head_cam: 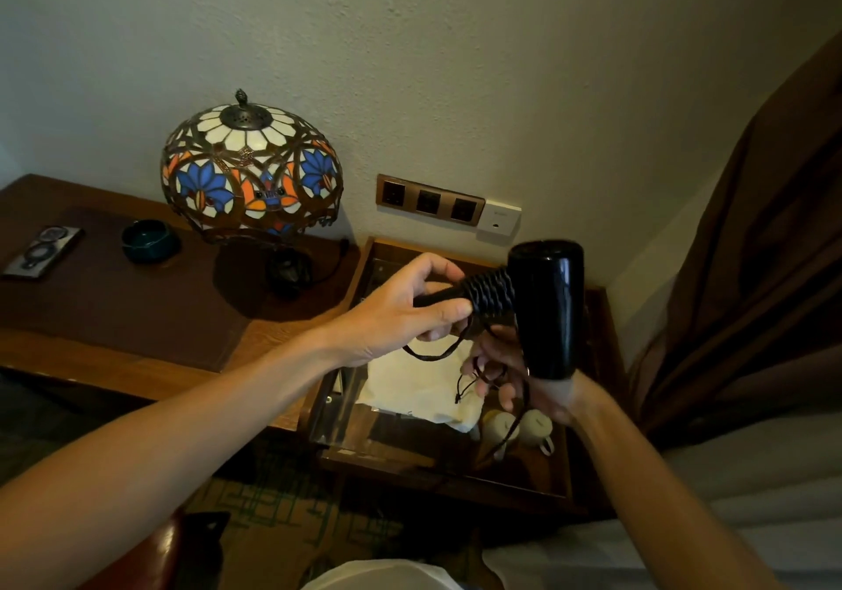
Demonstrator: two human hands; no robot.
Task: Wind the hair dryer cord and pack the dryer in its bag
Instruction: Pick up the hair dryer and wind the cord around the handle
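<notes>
A black hair dryer (549,307) is held in the air above a glass-topped side table (455,466), barrel upright, handle pointing left. Several turns of black cord (490,293) are wound round the handle. My left hand (410,311) grips the free end of the handle, thumb against the coils. My right hand (505,375) is below the barrel, partly hidden by it, and its fingers hold the loose cord that hangs down. A cream cloth bag (419,384) with a dark drawstring lies on the glass under the hands.
A stained-glass lamp (250,170) stands on the wooden desk (136,339) at left, with a dark green bowl (148,241) and a small tray (43,252). Wall sockets (428,201) sit behind. Two white cups (519,427) show under the glass. A brown curtain (752,270) hangs right.
</notes>
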